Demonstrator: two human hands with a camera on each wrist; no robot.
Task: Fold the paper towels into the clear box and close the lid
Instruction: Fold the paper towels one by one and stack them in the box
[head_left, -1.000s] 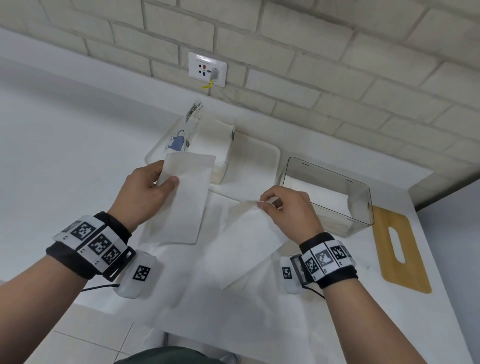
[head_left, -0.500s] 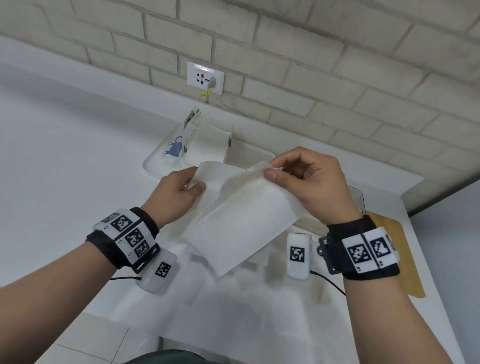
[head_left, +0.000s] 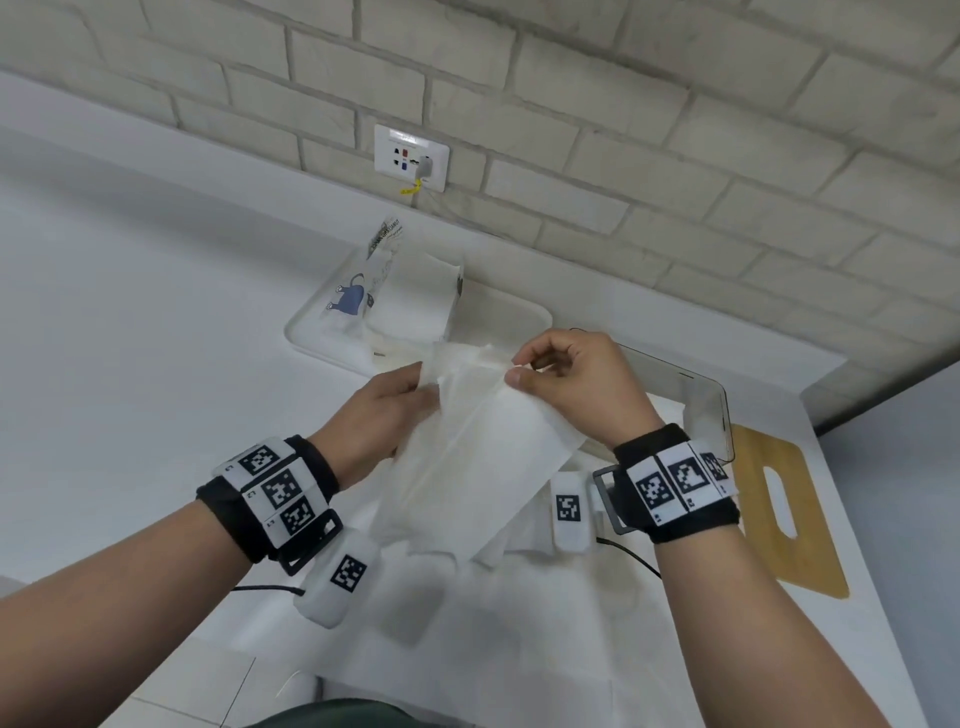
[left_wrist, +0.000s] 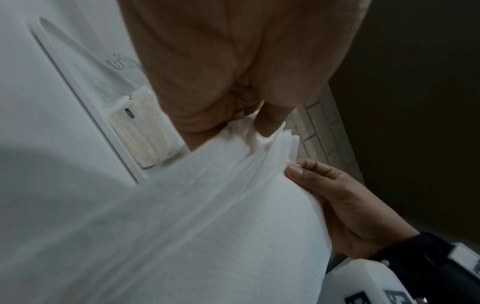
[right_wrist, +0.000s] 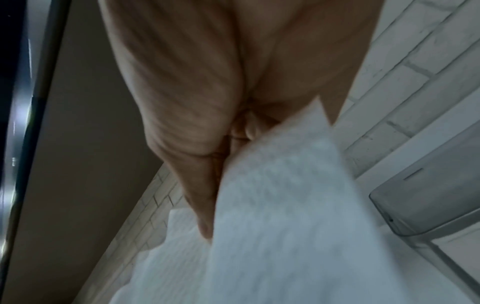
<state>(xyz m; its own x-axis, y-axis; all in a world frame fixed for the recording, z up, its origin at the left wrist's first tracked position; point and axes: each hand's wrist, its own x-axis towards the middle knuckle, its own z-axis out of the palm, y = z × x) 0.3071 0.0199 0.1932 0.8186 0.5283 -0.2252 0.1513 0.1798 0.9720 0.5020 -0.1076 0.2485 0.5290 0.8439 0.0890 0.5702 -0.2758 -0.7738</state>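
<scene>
The white table (head_left: 130, 364) carries a white tray (head_left: 498, 317) at the far side and the clear box (head_left: 706, 410) to its right, with a wooden lid (head_left: 774, 519) lying just right of the box. Held above the table, a paper towel (head_left: 467, 457) is pinched at its top edge by the left hand (head_left: 379, 415) and the right hand (head_left: 576, 384), fingers clamped on the sheet

A: Is the head picture bright?

B: Yes, soft and even. The white tabletop (head_left: 130, 322) looks pale, and small grey shadows sit under the wrists. The brick wall (head_left: 675, 130) lines bend near the edges.

A: And the wrist pictures?

B: Much dimmer. The paper towel (right_wrist: 285, 226) looks fuzzy and smeared. The left hand (left_wrist: 233, 61) is a big blurry shape, close up.
</scene>
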